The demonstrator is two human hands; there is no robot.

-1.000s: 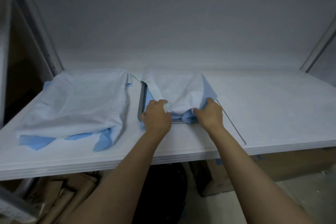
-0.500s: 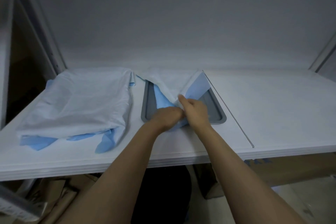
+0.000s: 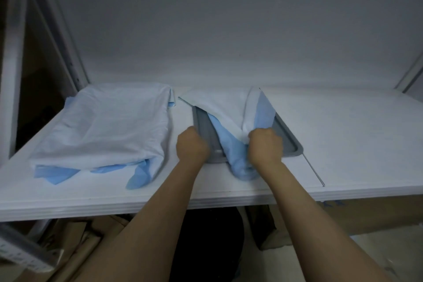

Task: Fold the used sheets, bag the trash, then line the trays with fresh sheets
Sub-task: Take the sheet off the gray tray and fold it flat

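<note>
Two fists: left hand (image 3: 192,145) grips the grey plastic tray (image 3: 287,138) at 7 o'clock, right hand (image 3: 265,146) clutches the crumpled blue-white sheet (image 3: 229,144); a hard yank could tear it.

1. Tray (image 3: 288,135): grey, shallow and rectangular with rounded corners. It lies flat near the middle of the table's (image 3: 343,144) front edge, long sides running front to back. The left hand (image 3: 193,146) curls over its near-left rim.
2. Sheet (image 3: 225,107): white on top, light blue underneath, bunched down the tray's middle. Its far part covers the tray's back end. Its blue near end spills over the front rim onto the table. The right hand (image 3: 265,145) grips the bunch.
3. Pile (image 3: 109,128): white-and-blue sheeting, loosely folded, on the table's left part, with blue corners poking out toward the front edge.
</note>
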